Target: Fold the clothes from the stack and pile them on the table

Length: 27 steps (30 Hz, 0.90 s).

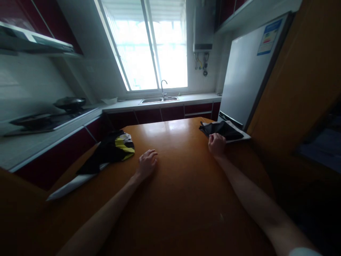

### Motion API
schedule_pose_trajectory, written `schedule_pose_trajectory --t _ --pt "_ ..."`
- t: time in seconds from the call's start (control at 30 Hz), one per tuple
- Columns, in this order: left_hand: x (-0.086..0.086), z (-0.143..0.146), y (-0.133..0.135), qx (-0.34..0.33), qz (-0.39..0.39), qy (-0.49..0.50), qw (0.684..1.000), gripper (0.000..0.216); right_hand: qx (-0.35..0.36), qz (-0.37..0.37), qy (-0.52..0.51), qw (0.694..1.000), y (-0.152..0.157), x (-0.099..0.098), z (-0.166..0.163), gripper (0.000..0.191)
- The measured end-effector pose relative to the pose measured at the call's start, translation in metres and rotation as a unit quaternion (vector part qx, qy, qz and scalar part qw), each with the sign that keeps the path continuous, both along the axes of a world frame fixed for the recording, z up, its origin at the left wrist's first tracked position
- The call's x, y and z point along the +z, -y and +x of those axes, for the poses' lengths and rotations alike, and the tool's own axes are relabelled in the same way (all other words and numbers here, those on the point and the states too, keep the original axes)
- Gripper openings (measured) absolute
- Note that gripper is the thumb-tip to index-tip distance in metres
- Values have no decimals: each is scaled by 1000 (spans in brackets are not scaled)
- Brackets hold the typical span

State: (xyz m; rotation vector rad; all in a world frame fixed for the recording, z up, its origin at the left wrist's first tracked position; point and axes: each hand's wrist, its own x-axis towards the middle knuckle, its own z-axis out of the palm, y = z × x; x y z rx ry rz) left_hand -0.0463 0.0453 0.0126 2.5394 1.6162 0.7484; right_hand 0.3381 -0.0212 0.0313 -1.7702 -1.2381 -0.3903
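Note:
My left hand (146, 164) lies flat on the orange wooden table (181, 199), fingers stretched out and holding nothing. Just to its left lies a crumpled black, yellow and white garment (106, 153) that trails toward the table's left edge. My right hand (217, 144) is closed in a fist at the near edge of a folded dark cloth (222, 131) with a white border, at the table's far right. Its fingers seem to grip that cloth's edge.
A silver fridge (247, 78) stands right behind the dark cloth. Beyond the table runs a counter with a sink and tap (160, 99) under a bright window. A stove with a wok (69, 103) is on the left. A wooden panel (301, 81) rises at right.

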Motion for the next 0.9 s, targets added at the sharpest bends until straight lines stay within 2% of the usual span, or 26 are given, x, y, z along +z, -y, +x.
schedule_pose_trajectory --t 0.07,0.1,0.13,0.2,0.23,0.27,0.3,0.33,0.4,0.47,0.53,0.7,0.77,0.9 --pt "5 -1 5 -14 12 60 998 33 124 -29 16 992 12 7 -51 22" --pt "9 -3 7 -12 24 97 995 35 204 -50 19 978 20 8 -78 23" --pt "13 -5 10 -7 38 134 990 36 298 -81 16 951 30 10 -104 25" --pt "18 -9 14 -9 65 181 981 39 481 -152 25 863 51 11 -148 32" --pt "19 -11 16 -20 67 183 981 40 531 -160 27 832 59 12 -163 33" --pt "19 -13 18 -37 58 169 983 41 561 -159 25 812 65 12 -173 33" --pt "18 -14 20 -55 38 142 988 43 567 -147 16 810 68 12 -177 31" --pt "16 -16 22 -69 15 105 992 45 555 -129 1 822 67 11 -176 30" --pt "13 -19 24 -79 -27 29 996 47 501 -92 -46 860 56 5 -163 29" --pt "14 -20 26 -90 -57 -21 994 38 430 -62 -101 895 40 -5 -140 28" --pt "19 -20 29 -124 -75 -39 989 28 384 -53 -142 911 25 -15 -118 28" --pt "44 -15 45 -216 -92 -50 971 27 281 1 -253 926 8 -26 -91 35" --pt "53 -15 46 -211 -124 -28 969 27 249 24 -268 930 7 -27 -90 37" --pt "78 -18 21 -162 -286 45 943 11 241 39 -299 923 5 -31 -90 39"
